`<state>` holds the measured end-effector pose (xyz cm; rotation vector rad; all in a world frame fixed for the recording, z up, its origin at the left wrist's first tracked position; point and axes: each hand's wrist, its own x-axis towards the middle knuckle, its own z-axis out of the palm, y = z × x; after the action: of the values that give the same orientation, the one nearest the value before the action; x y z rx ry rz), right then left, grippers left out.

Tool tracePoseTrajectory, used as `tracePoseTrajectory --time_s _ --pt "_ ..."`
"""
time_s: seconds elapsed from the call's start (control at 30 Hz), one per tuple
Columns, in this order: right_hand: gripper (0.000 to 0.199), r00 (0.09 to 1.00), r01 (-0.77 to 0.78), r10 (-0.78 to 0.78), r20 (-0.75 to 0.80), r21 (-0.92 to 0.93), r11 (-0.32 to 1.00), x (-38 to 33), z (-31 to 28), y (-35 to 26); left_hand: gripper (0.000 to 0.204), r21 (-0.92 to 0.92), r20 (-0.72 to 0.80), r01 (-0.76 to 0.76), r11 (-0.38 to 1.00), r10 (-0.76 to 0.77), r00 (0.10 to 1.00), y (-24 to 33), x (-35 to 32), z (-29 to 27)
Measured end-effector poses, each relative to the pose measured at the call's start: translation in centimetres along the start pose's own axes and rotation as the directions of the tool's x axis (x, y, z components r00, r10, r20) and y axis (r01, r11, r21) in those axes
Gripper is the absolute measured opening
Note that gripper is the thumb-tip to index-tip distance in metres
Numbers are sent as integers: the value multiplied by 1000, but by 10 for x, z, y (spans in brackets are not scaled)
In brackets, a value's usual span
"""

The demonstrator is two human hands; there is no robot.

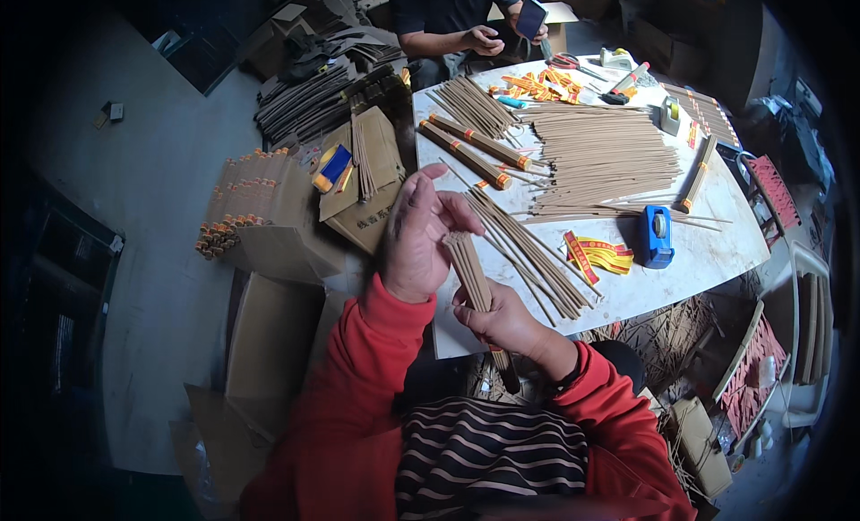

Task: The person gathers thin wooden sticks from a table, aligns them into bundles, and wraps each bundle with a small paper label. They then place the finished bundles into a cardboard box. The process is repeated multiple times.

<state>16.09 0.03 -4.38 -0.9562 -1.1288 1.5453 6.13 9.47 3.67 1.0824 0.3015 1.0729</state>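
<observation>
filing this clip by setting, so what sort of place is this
Probably a small packing workshop: loose brown sticks cover much of the table, with a blue tape dispenser there too, and banded bundles are stacked at left.

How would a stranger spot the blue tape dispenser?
Find the white table, then its wide spread of sticks. At their near side, right of some yellow strips, sits the tape dispenser. Its blue body sets it apart from the paler dispenser farther back.
</observation>
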Motion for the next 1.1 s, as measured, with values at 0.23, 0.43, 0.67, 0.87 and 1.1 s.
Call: tracePoseTrajectory --time_s 0.23,0.43,0.67,0.87,1.1 --pt "14 999 -6 10 -53 85 996 -2 -1 -11 61 184 -52 68 981 -60 997 -6 -34 -11" --pt "31 964 182 -228 -138 -285 941 3 2 15 37 466 -121 105 879 -54 991 -38 -55 8" --pt "24 1000 8 -12 -22 -166 986 -5 1 3 18 65 -120 167 984 -159 980 -29 -52 12" --pt "17 982 181 -187 -31 -127 975 -5 8 14 22 202 -181 228 953 -192 965 -24 -55 17" --pt "31 924 382 -381 26 -114 917 -5 -44 -10 22 476 -89 53 878 -11 996 32 -55 31"
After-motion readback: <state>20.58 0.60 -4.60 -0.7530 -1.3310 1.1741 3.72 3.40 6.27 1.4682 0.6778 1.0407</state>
